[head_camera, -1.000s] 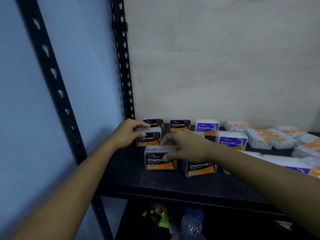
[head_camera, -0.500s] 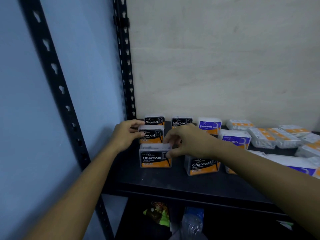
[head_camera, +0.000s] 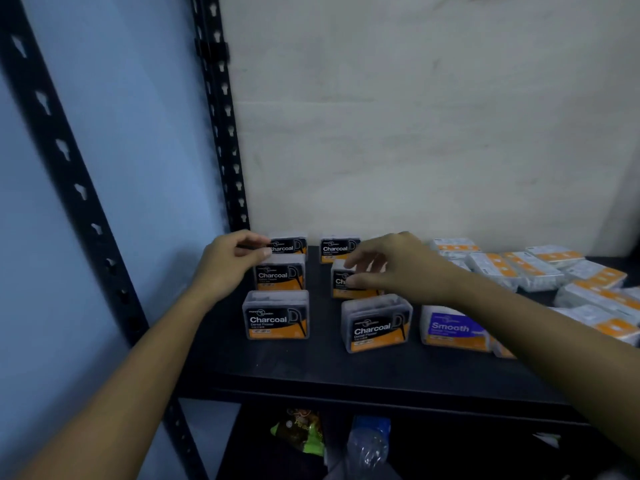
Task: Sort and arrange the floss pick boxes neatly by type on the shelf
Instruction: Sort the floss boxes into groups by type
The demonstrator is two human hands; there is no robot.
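Observation:
Charcoal floss pick boxes stand in two columns of three at the left end of the black shelf (head_camera: 311, 368). My left hand (head_camera: 225, 265) grips the top left of the middle box of the left column (head_camera: 282, 277). Behind it is a rear box (head_camera: 289, 244), in front of it a front box (head_camera: 276, 315). My right hand (head_camera: 398, 268) pinches the middle box of the right column (head_camera: 341, 284), thumb on its front and fingers over its top. A front Charcoal box (head_camera: 377, 323) and a rear one (head_camera: 339, 248) flank it. A purple Smooth box (head_camera: 452, 327) stands under my right forearm.
Several white and orange boxes (head_camera: 519, 268) lie flat in a loose heap at the right. Black slotted uprights (head_camera: 221, 133) frame the shelf's left side, with a pale wall behind. On the level below lie a green packet (head_camera: 301, 431) and a plastic bottle (head_camera: 367, 445).
My right hand has let go of the front left Charcoal box and moved back and right onto the middle box of the right column. My left hand has stayed on its box.

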